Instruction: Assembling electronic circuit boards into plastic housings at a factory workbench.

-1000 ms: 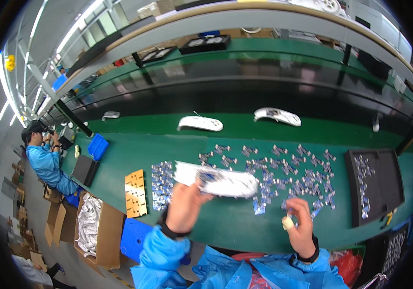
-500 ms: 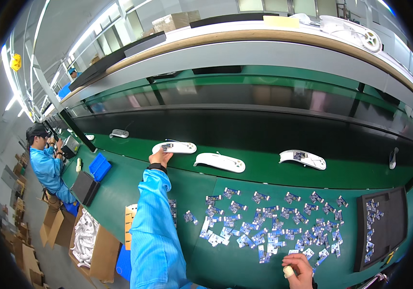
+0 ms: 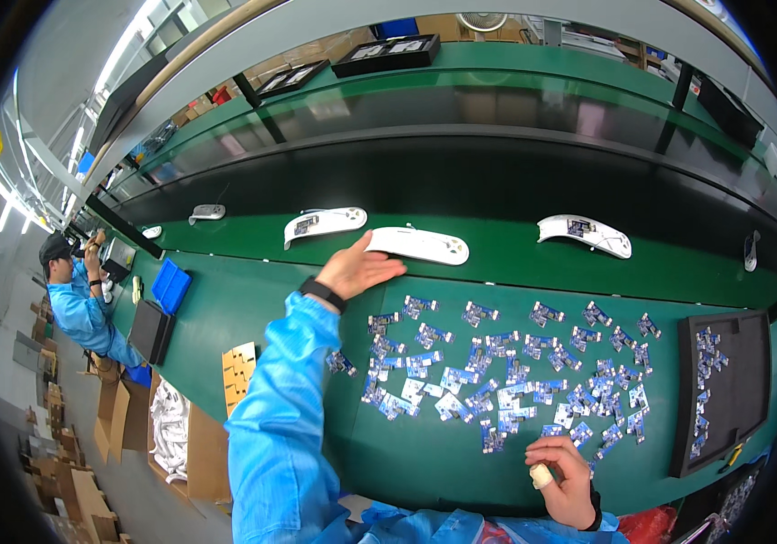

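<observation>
My left hand [image 3: 361, 269] reaches across the bench with its fingers stretched and spread. Its fingertips are at the near left end of a plain white curved plastic housing [image 3: 425, 247]; whether they touch it I cannot tell. Just left of that lies another white housing [image 3: 332, 220] with a small circuit board on it. Near the front edge, my right hand [image 3: 565, 480] hovers with fingers loosely bent, thumb apart and nothing between them. A cream finger cot [image 3: 542, 476] covers its thumb. Beyond it spread several blue circuit boards [image 3: 502, 344].
A black foam-lined tray [image 3: 740, 385] with several boards stands at right. Another white housing [image 3: 585, 234] with a board lies far right. At left are a tan slotted holder [image 3: 239, 376], a blue bin [image 3: 171, 286] and a carton [image 3: 207, 458] of white parts. A co-worker [image 3: 80, 299] sits far left.
My left hand has let go of the housing with the board and shifted right to the plain one, fingers spreading. The view has tilted down; my right hand stays near the front edge.
</observation>
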### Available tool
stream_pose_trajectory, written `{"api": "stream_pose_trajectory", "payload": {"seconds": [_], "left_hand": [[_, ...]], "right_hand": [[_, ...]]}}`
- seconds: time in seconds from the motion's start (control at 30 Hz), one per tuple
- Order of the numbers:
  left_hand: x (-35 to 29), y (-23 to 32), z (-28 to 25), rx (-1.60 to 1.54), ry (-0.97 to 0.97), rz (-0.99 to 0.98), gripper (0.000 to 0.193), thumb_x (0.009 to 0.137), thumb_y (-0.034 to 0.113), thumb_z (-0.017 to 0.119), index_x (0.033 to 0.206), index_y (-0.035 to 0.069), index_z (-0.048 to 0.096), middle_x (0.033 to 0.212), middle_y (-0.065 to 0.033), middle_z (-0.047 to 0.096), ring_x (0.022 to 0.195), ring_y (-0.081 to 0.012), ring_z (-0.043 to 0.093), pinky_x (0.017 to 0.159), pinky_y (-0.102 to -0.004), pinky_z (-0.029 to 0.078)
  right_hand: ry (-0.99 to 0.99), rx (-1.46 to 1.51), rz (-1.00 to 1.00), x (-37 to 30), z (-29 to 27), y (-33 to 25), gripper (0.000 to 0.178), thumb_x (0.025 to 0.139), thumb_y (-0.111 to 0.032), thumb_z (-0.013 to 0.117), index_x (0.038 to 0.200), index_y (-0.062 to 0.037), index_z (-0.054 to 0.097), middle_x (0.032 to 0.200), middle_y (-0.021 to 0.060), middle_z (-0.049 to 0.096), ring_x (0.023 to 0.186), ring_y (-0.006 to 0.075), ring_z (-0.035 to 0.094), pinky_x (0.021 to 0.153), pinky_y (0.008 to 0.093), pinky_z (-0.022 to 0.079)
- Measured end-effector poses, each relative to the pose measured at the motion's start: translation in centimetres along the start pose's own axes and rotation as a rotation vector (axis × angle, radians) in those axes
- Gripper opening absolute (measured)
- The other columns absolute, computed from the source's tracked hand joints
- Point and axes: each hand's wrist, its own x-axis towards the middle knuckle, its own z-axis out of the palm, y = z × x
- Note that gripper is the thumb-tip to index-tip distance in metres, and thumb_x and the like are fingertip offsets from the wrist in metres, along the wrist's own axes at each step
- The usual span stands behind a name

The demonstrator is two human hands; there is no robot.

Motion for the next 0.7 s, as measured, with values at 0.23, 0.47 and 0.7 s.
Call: {"api": "stream_pose_trajectory", "payload": {"seconds": [0.23,0.47,0.7], "left_hand": [[2.0,-2.7,3.4,-0.283,-0.005,0.229,0.039,0.102,0.018,0.038,0.132,-0.006,0.034,0.133,-0.0261,0.044,0.126,-0.0395,0.043,0.107,-0.0523,0.038],[-17.8,-2.7,1.6,-0.161,-0.144,0.518,0.046,0.101,0.023,0.041,0.136,-0.005,0.033,0.139,-0.0198,0.042,0.13,-0.0323,0.04,0.112,-0.0467,0.03],[-34.9,-11.1,-4.8,-0.315,0.006,0.772,0.047,0.101,0.022,0.037,0.143,0.003,0.029,0.146,-0.0152,0.036,0.135,-0.0301,0.036,0.111,-0.0475,0.031]], "right_hand": [[-0.027,-0.133,-0.125,-1.2,0.4,-2.4,0.014,0.084,0.003,0.057,0.098,0.0041,0.061,0.107,0.0157,0.055,0.091,0.0212,0.06,0.08,0.0311,0.052],[-0.063,-0.316,-0.286,-0.8,1.9,-5.0,0.018,0.084,0.0,0.06,0.101,0.0028,0.062,0.103,0.0155,0.06,0.077,0.0223,0.061,0.069,0.0303,0.051],[-0.228,-0.595,-0.538,7.2,11.5,-4.8,0.018,0.088,-0.015,0.06,0.099,-0.0009,0.061,0.091,0.0143,0.06,0.082,0.0316,0.061,0.07,0.0388,0.05]]}}
